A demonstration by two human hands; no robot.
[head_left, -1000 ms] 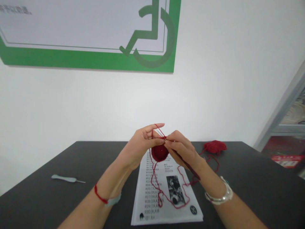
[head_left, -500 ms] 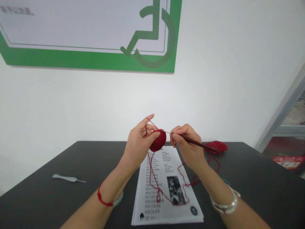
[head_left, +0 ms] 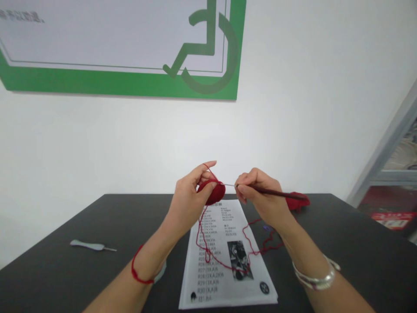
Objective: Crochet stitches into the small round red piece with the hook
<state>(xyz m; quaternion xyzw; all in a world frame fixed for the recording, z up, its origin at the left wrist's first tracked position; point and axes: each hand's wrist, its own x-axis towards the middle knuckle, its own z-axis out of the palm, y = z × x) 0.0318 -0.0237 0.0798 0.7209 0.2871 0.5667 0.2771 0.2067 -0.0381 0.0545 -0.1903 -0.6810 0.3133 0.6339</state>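
My left hand (head_left: 190, 195) pinches a small round red crochet piece (head_left: 215, 193), with red yarn looped over its raised index finger. My right hand (head_left: 262, 198) grips a dark crochet hook (head_left: 273, 191) like a pencil; its thin metal tip points left into the edge of the piece. Loose red yarn (head_left: 228, 256) trails down from the piece across a printed pattern sheet (head_left: 228, 261) on the dark table (head_left: 81, 278). A red yarn ball (head_left: 298, 201) lies behind my right hand.
A second hook with a pale grey handle (head_left: 91, 246) lies on the table at the left. A green-framed board (head_left: 124, 48) hangs on the white wall. A metal shelf (head_left: 387, 174) with red items stands at the right.
My hands lifted and drew apart from a close huddle. The hook swung out to point rightward with its tip at the piece; the piece tilted in my left hand.
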